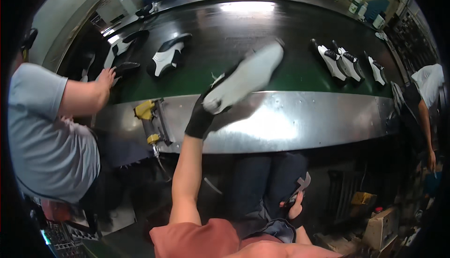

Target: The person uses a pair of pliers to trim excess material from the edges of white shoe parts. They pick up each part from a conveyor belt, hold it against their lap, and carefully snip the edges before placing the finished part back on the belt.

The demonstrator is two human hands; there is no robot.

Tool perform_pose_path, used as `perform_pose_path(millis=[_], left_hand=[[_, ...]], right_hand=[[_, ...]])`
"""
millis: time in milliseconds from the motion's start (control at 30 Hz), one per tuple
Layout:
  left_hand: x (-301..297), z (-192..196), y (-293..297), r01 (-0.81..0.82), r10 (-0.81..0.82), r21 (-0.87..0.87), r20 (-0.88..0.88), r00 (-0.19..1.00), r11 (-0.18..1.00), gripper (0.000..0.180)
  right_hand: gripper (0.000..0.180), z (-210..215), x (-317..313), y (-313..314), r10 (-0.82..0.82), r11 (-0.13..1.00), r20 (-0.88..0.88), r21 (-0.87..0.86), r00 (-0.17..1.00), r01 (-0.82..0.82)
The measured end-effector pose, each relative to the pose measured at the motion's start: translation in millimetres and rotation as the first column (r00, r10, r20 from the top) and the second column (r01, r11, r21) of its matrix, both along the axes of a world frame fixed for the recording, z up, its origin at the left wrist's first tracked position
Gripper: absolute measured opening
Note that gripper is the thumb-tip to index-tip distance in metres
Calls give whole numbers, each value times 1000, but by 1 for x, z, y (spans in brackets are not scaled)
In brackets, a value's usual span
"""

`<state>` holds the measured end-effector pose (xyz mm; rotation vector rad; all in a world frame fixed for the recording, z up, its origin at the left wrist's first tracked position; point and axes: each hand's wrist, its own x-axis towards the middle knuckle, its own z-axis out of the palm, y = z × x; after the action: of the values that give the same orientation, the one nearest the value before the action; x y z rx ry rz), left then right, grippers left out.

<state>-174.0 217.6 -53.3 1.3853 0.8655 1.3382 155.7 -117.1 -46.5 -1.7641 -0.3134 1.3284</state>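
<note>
Left hand [201, 115]: gloved in black, raised over the steel edge at the frame's centre; it is closed on the heel end of a shoe.
Shoe [246, 77]: held sole-up, its pale sole turned to the camera, tilted from centre toward the upper right, above the near edge of the belt; a black upper is seen along its left side.
Right hand [294, 205]: low in the lower right of centre, by the lap, in a black wrist glove; it is closed on a small grey tool.
Tool [302, 185]: grey, sticking up from the right hand; its kind cannot be told.
Belt [243, 28]: dark green, curved across the upper half of the frame.
Steel edge [290, 122]: shiny band below the belt, across the middle.
Nail gun [150, 122]: yellow and black, laid on the steel edge at left of centre, just beside the left forearm.
Shoes at left [166, 56]: black and white, lying on the belt in the upper left, well apart from the held shoe.
Shoes at right [344, 63]: three black and white, side by side on the belt in the upper right.
Co-worker's hand [105, 77]: at left, from a grey-sleeved person, laid on the belt's edge, touching a dark shoe.
Second person [429, 84]: at the far right edge, in white.
</note>
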Motion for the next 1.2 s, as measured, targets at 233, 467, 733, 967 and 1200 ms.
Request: perform_pose_path(millis=[233,467,733,967,1200], left_hand=[[40,66,-175,52,-43,-62,138,990,997,38],[113,27,-233,55,-41,-101,135,990,993,27],[144,50,-240,45,-36,-80,116,993,996,66],[170,77,-253,-2,11,58,-152,988,998,66],[180,79,-263,-53,93,132,-322,942,990,58]], right_hand=[[78,-17,22,-11,164,983,-44,95,986,-159],[61,46,22,-37,605,795,-203,116,769,-595],[46,67,5,-20,799,596,-181,370,574,-713],[47,80,29,-10,754,645,-459,378,470,-664],[44,104,50,0,834,529,-336,264,437,-806]])
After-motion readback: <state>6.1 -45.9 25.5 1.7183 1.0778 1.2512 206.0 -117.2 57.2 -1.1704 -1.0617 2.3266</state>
